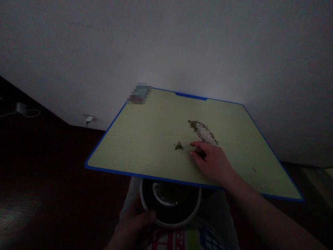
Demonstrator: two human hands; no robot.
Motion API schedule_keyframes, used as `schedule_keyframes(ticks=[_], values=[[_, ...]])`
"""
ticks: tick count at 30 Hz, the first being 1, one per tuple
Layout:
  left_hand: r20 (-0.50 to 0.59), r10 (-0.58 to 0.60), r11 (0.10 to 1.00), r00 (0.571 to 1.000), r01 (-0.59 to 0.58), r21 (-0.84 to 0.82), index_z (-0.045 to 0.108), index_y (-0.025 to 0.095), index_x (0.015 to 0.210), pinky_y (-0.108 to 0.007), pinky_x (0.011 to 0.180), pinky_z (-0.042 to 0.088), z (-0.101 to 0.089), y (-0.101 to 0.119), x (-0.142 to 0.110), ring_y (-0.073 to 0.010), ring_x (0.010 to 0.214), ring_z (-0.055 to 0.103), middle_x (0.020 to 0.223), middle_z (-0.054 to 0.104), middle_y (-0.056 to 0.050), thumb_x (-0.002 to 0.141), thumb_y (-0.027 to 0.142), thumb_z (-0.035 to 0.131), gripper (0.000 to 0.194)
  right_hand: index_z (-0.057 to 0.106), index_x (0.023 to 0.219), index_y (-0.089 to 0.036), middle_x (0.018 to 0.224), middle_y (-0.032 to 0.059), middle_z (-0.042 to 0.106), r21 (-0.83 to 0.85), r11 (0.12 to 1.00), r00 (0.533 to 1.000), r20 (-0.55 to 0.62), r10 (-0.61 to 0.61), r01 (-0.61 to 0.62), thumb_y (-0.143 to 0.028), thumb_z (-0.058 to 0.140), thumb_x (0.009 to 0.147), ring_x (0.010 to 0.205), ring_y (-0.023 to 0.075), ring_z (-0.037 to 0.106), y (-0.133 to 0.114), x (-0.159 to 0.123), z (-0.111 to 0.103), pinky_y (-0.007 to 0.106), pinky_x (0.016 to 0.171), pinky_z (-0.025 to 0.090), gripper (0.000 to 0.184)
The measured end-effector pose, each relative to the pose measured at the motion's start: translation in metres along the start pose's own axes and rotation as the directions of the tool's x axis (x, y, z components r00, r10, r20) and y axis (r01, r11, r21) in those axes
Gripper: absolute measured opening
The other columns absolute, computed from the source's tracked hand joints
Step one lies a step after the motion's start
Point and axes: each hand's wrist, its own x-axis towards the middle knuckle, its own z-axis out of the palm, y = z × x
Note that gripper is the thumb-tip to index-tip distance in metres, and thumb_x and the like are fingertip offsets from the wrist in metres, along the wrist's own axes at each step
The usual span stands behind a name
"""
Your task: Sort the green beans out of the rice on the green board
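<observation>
My right hand (214, 161) is over the low table (145, 139), fingers curled around a clear, see-through piece with a curved edge (186, 150); its exact kind is hard to make out in the dim light. A small cluster of greenish-brown beans (178, 146) lies just left of that piece. Beyond the hand stretches a pile of white grains (204, 133), with more beans along its edges. Below the table's front edge, my left hand (135, 220) grips a round, dark-inside bowl (179, 222) by its pale rim, thumb on top. Dark contents show dimly in the bowl.
A blurred-out packet or card (139, 93) rests at the table's far left corner. Behind the table rises a pale wall (182, 45). A plug with a cord (90, 119) sits in the wall at left. My legs are under the front edge.
</observation>
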Motion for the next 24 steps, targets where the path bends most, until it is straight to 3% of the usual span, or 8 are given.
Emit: schedule_keyframes(ticks=[11,24], values=[[-0.009,0.015,1.0,1.0,-0.014,0.022,0.041,0.019,0.139,-0.047,0.092,0.053,-0.005,-0.0005,0.0015,-0.0376,0.108,0.066,0.108,0.076,-0.016,0.055,0.004,0.08,0.093,0.067,0.107,-0.016,0.071,0.0021,0.07,0.052,0.995,0.996,-0.01,-0.09,0.091,-0.023,0.056,0.083,0.062,0.0161,0.063,-0.0013,0.0,0.001,0.029,0.061,0.047,0.027],[-0.02,0.004,0.999,1.0,-0.003,0.038,0.038,0.024,0.141,-0.047,0.089,0.055,-0.0035,0.0001,0.0011,-0.0376,0.106,0.067,0.106,0.077,-0.014,0.055,0.004,0.079,0.097,0.066,0.107,-0.016,0.072,0.0022,0.07,0.037,0.997,0.997,-0.043,-0.07,0.072,-0.025,0.057,0.083,0.064,0.0169,0.064,0.0018,0.0027,0.0036,0.029,0.062,0.048,0.027]])
